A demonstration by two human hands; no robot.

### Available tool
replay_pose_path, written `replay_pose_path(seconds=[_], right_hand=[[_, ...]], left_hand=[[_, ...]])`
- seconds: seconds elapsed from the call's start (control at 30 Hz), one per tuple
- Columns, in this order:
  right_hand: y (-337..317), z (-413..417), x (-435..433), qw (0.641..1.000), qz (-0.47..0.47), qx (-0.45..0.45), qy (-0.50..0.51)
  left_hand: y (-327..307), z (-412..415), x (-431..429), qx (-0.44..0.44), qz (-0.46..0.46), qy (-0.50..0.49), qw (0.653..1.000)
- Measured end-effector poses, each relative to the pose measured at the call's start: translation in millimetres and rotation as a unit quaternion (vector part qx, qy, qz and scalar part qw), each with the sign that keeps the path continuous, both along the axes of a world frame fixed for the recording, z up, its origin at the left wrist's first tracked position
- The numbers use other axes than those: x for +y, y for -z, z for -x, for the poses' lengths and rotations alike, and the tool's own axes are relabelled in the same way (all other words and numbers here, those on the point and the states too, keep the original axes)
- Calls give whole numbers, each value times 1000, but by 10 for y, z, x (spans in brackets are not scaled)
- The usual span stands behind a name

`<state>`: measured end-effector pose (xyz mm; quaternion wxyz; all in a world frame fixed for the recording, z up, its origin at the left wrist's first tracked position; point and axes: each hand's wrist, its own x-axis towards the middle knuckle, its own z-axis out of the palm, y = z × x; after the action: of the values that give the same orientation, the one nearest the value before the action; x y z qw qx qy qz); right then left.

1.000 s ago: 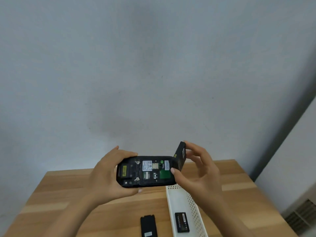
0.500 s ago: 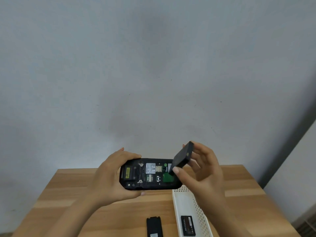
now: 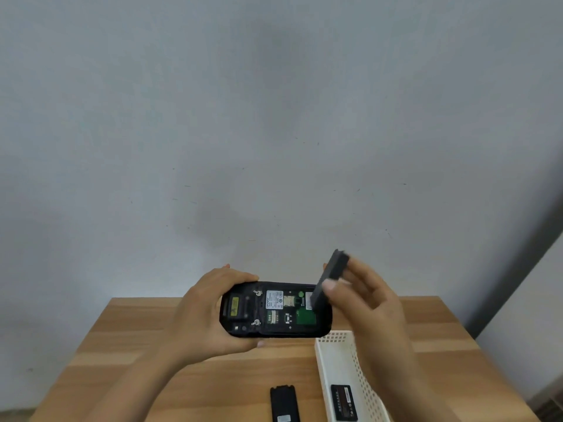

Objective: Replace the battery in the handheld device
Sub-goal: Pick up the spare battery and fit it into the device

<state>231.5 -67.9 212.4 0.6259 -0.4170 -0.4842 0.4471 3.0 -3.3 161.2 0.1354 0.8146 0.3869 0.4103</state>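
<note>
Above the worktop (image 3: pixel 128 345), the right hand (image 3: pixel 370 303) pinches a tilted battery (image 3: pixel 329 277); the left hand (image 3: pixel 201 315) clasps the handheld device (image 3: pixel 274 310). That fingertip grip could slip, dropping it.

table (image 3: pixel 128 345): striped wood, matt | tray (image 3: pixel 341 370): white perforated plastic | device (image 3: pixel 274 330): black plastic

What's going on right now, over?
Left hand holds open device. Right hand holds battery tilted above its bay. Nothing in the way.
</note>
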Motion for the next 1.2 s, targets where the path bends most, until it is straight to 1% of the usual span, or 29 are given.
replay_pose_path(seconds=[0.03, 0.07, 0.1, 0.13, 0.17, 0.2, 0.3, 0.4, 0.47, 0.73, 1.0, 1.2], right_hand=[[25, 0, 1, 990, -49, -126, 47], [47, -6, 5, 960, -107, -247, 74], [76, -10, 24, 921, -161, -344, 81], [121, -8, 51, 889, -190, -411, 72], [166, 3, 80, 866, -198, -456, 58], [200, 22, 106, 850, -199, -485, 43], [275, 47, 171, 820, -182, -543, 6], [289, 34, 220, 792, -162, -587, -42], [281, 31, 251, 784, -156, -597, -64], [230, -3, 296, 770, -143, -612, -115], [277, -81, 313, 753, -136, -629, -138], [243, -147, 362, 746, -133, -634, -156]], left_hand=[[-2, 10, 3, 1, 0, 0, 1000], [-3, 22, 7, 2, 2, 1, 1000], [-6, 30, 13, 4, 4, 1, 1000], [-6, 39, 22, 8, 7, 1, 1000], [-4, 50, 34, 11, 9, 1, 1000], [-4, 58, 43, 13, 11, 0, 1000], [0, 73, 51, 21, 16, -2, 1000], [1, 71, 45, 28, 20, -3, 999], [-1, 61, 41, 29, 25, 1, 999], [27, 41, -4, 30, 35, 1, 999], [57, 22, -27, 39, 55, 0, 998], [88, -3, -49, 21, 66, -2, 998]])
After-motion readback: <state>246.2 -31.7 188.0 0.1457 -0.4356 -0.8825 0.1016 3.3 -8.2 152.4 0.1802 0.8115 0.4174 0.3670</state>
